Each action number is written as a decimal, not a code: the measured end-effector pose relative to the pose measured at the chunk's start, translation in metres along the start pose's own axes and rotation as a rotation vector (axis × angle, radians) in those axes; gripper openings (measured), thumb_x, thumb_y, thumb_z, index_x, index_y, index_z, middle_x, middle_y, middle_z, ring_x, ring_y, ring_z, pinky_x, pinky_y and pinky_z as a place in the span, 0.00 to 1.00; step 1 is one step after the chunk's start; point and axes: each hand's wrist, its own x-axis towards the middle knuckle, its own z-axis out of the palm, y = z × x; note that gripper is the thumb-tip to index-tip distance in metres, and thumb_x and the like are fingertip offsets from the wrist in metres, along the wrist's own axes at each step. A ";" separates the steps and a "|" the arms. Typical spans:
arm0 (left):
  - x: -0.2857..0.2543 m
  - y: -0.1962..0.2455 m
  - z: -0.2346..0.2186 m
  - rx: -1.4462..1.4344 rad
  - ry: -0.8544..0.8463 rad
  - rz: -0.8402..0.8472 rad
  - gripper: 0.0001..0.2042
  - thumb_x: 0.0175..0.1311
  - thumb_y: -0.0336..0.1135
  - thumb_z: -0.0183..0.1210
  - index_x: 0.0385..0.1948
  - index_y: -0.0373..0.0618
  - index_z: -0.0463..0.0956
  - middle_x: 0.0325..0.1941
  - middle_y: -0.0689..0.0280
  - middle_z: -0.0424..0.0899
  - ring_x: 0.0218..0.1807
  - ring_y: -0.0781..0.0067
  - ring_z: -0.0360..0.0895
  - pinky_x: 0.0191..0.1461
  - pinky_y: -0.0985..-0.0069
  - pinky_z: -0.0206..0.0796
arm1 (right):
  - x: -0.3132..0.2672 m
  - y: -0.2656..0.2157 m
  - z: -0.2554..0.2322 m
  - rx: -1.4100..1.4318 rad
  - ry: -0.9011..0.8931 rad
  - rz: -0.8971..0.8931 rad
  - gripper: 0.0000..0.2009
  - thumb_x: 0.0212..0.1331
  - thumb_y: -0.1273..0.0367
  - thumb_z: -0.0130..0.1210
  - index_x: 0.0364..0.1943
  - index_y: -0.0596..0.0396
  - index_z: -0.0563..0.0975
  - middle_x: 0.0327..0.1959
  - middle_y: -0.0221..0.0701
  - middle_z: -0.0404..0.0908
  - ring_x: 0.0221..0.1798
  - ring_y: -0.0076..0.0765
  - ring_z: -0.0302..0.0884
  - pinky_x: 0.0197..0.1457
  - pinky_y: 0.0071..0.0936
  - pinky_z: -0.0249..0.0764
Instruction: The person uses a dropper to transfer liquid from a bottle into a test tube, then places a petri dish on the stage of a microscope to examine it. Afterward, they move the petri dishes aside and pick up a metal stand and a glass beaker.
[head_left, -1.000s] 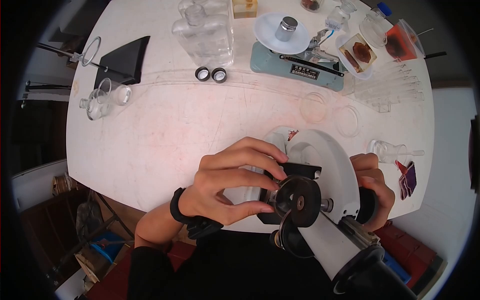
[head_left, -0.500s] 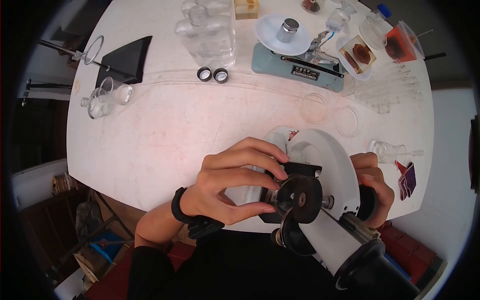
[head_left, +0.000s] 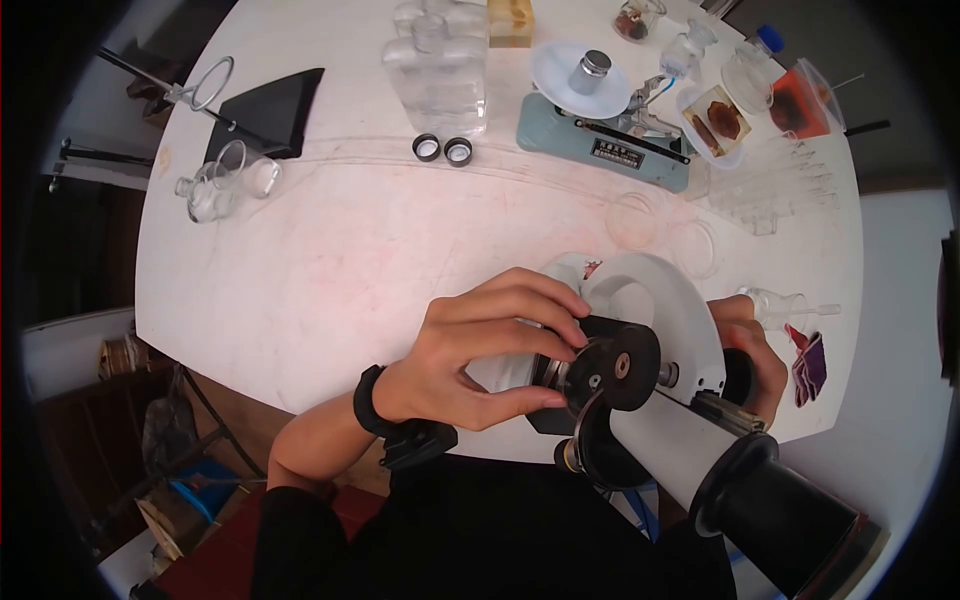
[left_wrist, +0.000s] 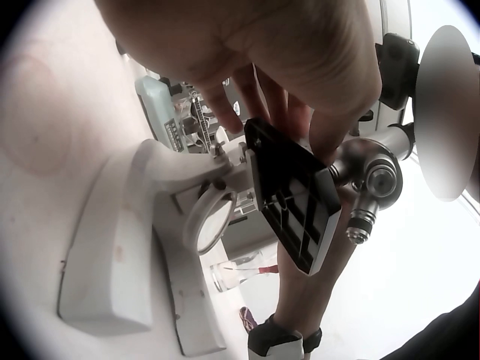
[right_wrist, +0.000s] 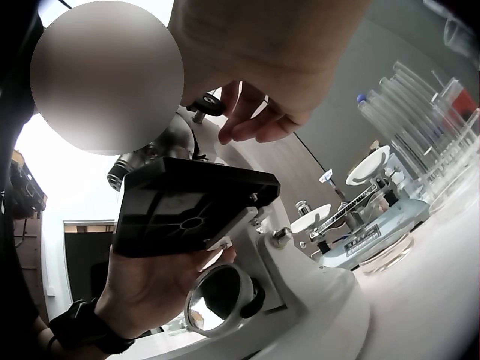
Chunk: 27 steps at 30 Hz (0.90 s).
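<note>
A white microscope (head_left: 690, 300) stands at the table's near edge, its black eyepiece tube (head_left: 780, 500) pointing toward the person. My left hand (head_left: 480, 345) reaches in between the black stage (left_wrist: 292, 195) and the revolving nosepiece (head_left: 625, 365). Thumb and fingertips pinch round the objective lens over the stage, which the fingers partly hide. Another objective lens (left_wrist: 361, 223) points away to the side. On the far side of the microscope arm, my right hand (head_left: 750, 350) grips the black focus knob (head_left: 738, 378). Below the stage sits the round mirror (right_wrist: 217, 300).
Behind the microscope are glass dishes (head_left: 695, 250), a blue-green balance (head_left: 590, 145) and test tubes (head_left: 770, 190). A flask (head_left: 775, 305) lies beside the right hand, near a purple cloth (head_left: 810, 370). Clear bottles (head_left: 435, 80), black caps (head_left: 427, 148) and a ring stand (head_left: 265, 115) are further off.
The head view has shifted, so most things appear further right. Both hands keep their places on the microscope. The nosepiece shows slightly higher against the left thumb.
</note>
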 end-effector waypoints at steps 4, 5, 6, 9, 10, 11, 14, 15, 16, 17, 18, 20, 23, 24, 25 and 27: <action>-0.002 -0.001 0.001 -0.003 0.000 0.008 0.13 0.45 0.27 0.71 0.32 0.31 0.80 0.37 0.52 0.81 0.51 0.47 0.77 0.51 0.59 0.71 | -0.006 0.000 0.001 0.019 0.039 0.051 0.34 0.59 0.52 0.59 0.57 0.69 0.67 0.33 0.47 0.78 0.36 0.42 0.71 0.37 0.34 0.68; -0.002 -0.002 0.001 -0.003 0.002 0.010 0.14 0.45 0.27 0.72 0.33 0.31 0.80 0.38 0.52 0.81 0.51 0.48 0.77 0.52 0.59 0.71 | -0.005 -0.003 -0.001 0.019 0.037 0.047 0.34 0.59 0.52 0.59 0.57 0.69 0.67 0.33 0.47 0.78 0.36 0.42 0.71 0.37 0.34 0.68; -0.002 -0.002 0.001 -0.002 0.004 0.014 0.14 0.45 0.27 0.72 0.33 0.31 0.80 0.38 0.52 0.81 0.51 0.48 0.77 0.52 0.59 0.71 | -0.003 -0.008 -0.003 0.015 0.018 0.138 0.34 0.59 0.53 0.59 0.58 0.70 0.67 0.33 0.47 0.78 0.37 0.42 0.71 0.38 0.34 0.68; -0.002 0.000 0.002 0.012 -0.001 0.030 0.15 0.44 0.27 0.72 0.34 0.31 0.80 0.38 0.52 0.81 0.51 0.48 0.77 0.52 0.59 0.71 | -0.008 -0.013 -0.010 0.009 -0.003 0.290 0.33 0.60 0.55 0.59 0.59 0.71 0.66 0.34 0.49 0.78 0.37 0.41 0.71 0.38 0.33 0.68; -0.002 0.001 0.002 0.016 0.016 0.015 0.15 0.44 0.26 0.72 0.34 0.33 0.80 0.40 0.54 0.82 0.51 0.51 0.78 0.53 0.61 0.71 | -0.011 -0.012 -0.010 0.011 -0.002 0.353 0.32 0.60 0.57 0.59 0.59 0.71 0.66 0.34 0.49 0.78 0.38 0.41 0.71 0.38 0.33 0.68; -0.002 0.002 0.003 0.019 0.033 -0.001 0.14 0.44 0.25 0.71 0.35 0.35 0.80 0.41 0.56 0.82 0.51 0.54 0.78 0.55 0.63 0.71 | -0.015 -0.010 -0.008 0.010 -0.005 0.349 0.32 0.60 0.57 0.59 0.59 0.71 0.66 0.34 0.49 0.78 0.38 0.41 0.71 0.38 0.33 0.68; -0.003 0.001 0.004 0.017 0.037 -0.003 0.16 0.45 0.25 0.71 0.38 0.35 0.80 0.42 0.56 0.82 0.51 0.54 0.78 0.55 0.64 0.71 | -0.026 -0.016 -0.009 -0.085 0.021 0.417 0.27 0.60 0.63 0.58 0.59 0.66 0.68 0.42 0.47 0.77 0.42 0.40 0.73 0.45 0.34 0.70; -0.004 0.002 0.004 0.018 0.038 0.001 0.16 0.45 0.25 0.71 0.38 0.35 0.80 0.42 0.56 0.82 0.51 0.54 0.78 0.55 0.64 0.71 | -0.030 -0.019 -0.011 -0.086 0.021 0.414 0.27 0.60 0.63 0.58 0.59 0.66 0.68 0.42 0.47 0.77 0.42 0.40 0.73 0.45 0.34 0.70; -0.004 0.002 0.005 0.017 0.036 -0.007 0.18 0.45 0.25 0.71 0.40 0.35 0.79 0.43 0.56 0.82 0.51 0.54 0.78 0.56 0.64 0.71 | -0.034 -0.021 -0.013 -0.094 -0.003 0.424 0.26 0.59 0.64 0.59 0.59 0.66 0.68 0.43 0.47 0.77 0.43 0.40 0.74 0.46 0.34 0.70; -0.004 0.003 0.005 0.016 0.033 -0.015 0.19 0.45 0.25 0.70 0.42 0.35 0.78 0.44 0.55 0.82 0.51 0.54 0.78 0.56 0.65 0.71 | -0.039 -0.022 -0.015 -0.103 -0.028 0.435 0.26 0.58 0.65 0.59 0.58 0.66 0.69 0.43 0.46 0.78 0.44 0.40 0.74 0.47 0.34 0.71; -0.004 0.003 0.005 0.018 0.034 -0.011 0.19 0.45 0.25 0.70 0.42 0.35 0.78 0.44 0.55 0.82 0.51 0.54 0.78 0.56 0.65 0.71 | -0.045 -0.023 -0.017 -0.111 -0.051 0.446 0.26 0.58 0.65 0.60 0.58 0.66 0.69 0.44 0.46 0.78 0.44 0.40 0.74 0.48 0.34 0.71; -0.005 0.003 0.006 0.018 0.043 -0.025 0.23 0.45 0.26 0.71 0.47 0.35 0.76 0.46 0.55 0.82 0.51 0.54 0.78 0.58 0.64 0.70 | -0.056 -0.022 -0.021 -0.129 -0.098 0.467 0.26 0.56 0.66 0.61 0.57 0.65 0.69 0.45 0.44 0.78 0.45 0.39 0.75 0.50 0.35 0.71; -0.007 0.004 0.007 -0.012 0.038 -0.044 0.30 0.43 0.28 0.72 0.53 0.36 0.73 0.47 0.55 0.81 0.52 0.54 0.77 0.61 0.62 0.67 | -0.073 -0.018 -0.027 -0.156 -0.167 0.496 0.26 0.53 0.68 0.63 0.56 0.65 0.70 0.46 0.43 0.78 0.47 0.39 0.76 0.52 0.35 0.72; -0.007 0.005 0.007 -0.010 0.037 -0.040 0.30 0.43 0.28 0.72 0.53 0.36 0.73 0.47 0.55 0.81 0.52 0.54 0.77 0.61 0.62 0.67 | -0.077 -0.017 -0.029 -0.165 -0.189 0.505 0.26 0.52 0.69 0.63 0.55 0.65 0.71 0.46 0.42 0.78 0.48 0.39 0.76 0.53 0.35 0.72; -0.007 0.006 0.007 -0.014 0.024 -0.047 0.33 0.42 0.29 0.72 0.56 0.36 0.70 0.48 0.56 0.81 0.53 0.54 0.76 0.63 0.62 0.65 | -0.081 -0.015 -0.030 -0.175 -0.212 0.514 0.26 0.51 0.70 0.64 0.55 0.65 0.71 0.47 0.42 0.78 0.48 0.39 0.77 0.54 0.35 0.72; -0.007 0.007 0.009 -0.017 0.010 -0.051 0.37 0.41 0.30 0.72 0.58 0.37 0.68 0.50 0.56 0.80 0.54 0.54 0.75 0.64 0.62 0.63 | -0.088 -0.013 -0.032 -0.193 -0.256 0.534 0.26 0.49 0.71 0.65 0.54 0.65 0.72 0.48 0.40 0.78 0.50 0.38 0.77 0.56 0.35 0.72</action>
